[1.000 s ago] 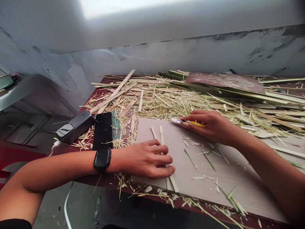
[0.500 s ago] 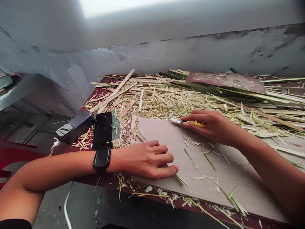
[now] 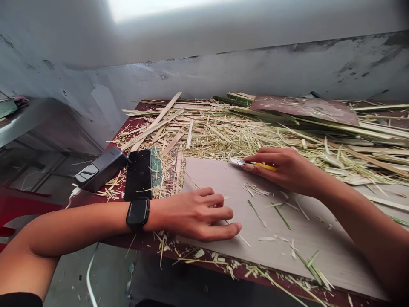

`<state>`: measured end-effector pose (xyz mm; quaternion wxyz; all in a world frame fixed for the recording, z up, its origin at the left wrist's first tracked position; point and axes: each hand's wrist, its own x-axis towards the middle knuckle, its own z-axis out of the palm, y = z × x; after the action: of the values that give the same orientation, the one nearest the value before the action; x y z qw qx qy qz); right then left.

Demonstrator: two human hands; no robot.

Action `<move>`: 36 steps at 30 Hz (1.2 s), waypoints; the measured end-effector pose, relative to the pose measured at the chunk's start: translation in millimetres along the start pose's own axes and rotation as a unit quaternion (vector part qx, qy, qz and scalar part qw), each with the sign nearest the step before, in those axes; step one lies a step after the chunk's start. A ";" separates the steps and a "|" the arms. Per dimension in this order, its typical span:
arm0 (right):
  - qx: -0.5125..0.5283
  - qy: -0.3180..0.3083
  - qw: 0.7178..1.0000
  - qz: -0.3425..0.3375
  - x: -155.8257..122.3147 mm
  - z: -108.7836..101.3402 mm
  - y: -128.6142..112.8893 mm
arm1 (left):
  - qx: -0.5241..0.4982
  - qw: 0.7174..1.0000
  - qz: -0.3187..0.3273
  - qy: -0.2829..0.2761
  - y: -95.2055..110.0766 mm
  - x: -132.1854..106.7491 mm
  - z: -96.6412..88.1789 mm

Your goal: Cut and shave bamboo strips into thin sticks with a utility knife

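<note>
My left hand (image 3: 201, 215), palm down with curled fingers, holds a thin bamboo strip (image 3: 244, 241) against the pale board (image 3: 217, 175). The strip's ends stick out on both sides of the hand, while its middle is hidden beneath the fingers. At the far edge of the board, my right hand (image 3: 277, 170) is closed around a small knife (image 3: 264, 166) with a yellow handle. Its short blade points left, close to the board. Thin slivers (image 3: 255, 189) and green-edged shavings (image 3: 281, 216) lie between and in front of the hands.
Behind the board spreads a heap of bamboo strips and shavings (image 3: 217, 128), with a curved reddish sheet (image 3: 303, 108) over its right part. A black phone (image 3: 138, 175) and a grey box-shaped device (image 3: 100, 170) with a white cable lie at the left table edge. A wall (image 3: 204, 76) stands behind.
The piece under my left hand showed as wider, paired strips before; now only one thin strip shows. Both hands have hardly moved.
</note>
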<state>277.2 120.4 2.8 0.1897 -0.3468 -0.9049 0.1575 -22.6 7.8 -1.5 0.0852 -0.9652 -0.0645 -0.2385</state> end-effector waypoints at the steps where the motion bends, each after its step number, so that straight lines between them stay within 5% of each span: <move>1: 0.000 0.000 1.000 0.001 0.0 0.1 -0.1 | 0.001 1.000 -0.003 -0.010 -0.3 0.2 0.0; 6: -0.003 0.013 1.000 -0.006 0.4 0.9 -2.5 | -0.001 1.000 -0.012 -0.016 -0.7 1.3 -0.3; 13: -0.032 0.110 0.993 -0.002 1.3 -1.2 -6.5 | 0.006 1.000 -0.013 -0.008 -1.2 1.9 0.7; 20: 0.002 0.072 0.997 -0.042 2.0 -1.9 -7.1 | 0.012 1.000 -0.014 -0.010 -1.7 1.4 0.8; 30: -0.101 0.172 0.966 0.165 -2.8 -19.6 5.0 | 0.017 1.000 -0.016 -0.003 -0.6 2.1 0.9; 36: -0.088 0.129 0.964 0.216 -3.9 -19.9 0.4 | 0.021 1.000 -0.020 -0.004 0.2 1.9 0.0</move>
<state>289.2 121.1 19.2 0.2349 -0.5670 -0.7865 0.0686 -20.9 7.7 -0.6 0.1002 -0.9626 -0.0893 -0.2352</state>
